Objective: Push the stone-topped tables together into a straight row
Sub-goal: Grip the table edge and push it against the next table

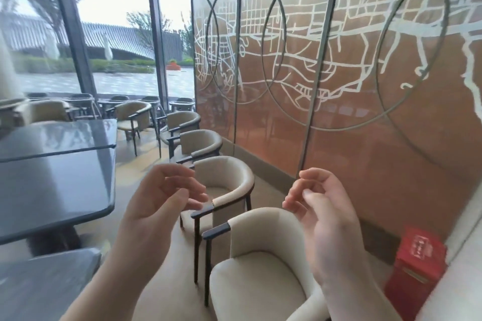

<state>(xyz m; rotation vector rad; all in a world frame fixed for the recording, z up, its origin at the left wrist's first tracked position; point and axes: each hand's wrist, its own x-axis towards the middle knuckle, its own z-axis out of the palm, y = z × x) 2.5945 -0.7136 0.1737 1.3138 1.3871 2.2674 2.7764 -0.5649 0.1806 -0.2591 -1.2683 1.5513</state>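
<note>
both hands, left (159, 200) and right (320, 214), hung empty with fingers loosely curled, touching no surface. at left, the near table (39, 284) stood apart from the middle table (57, 190), which abutted the far table (60, 135) slightly askew; the row looked unfinished. an aisle (161, 263) lay open beside the chairs (260, 268).

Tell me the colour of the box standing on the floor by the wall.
The box is red with pale markings, seen in the head view.

We see 3 dark, glossy stone-topped tables (56, 177) at our left, end to end, narrow gaps between.
</note>
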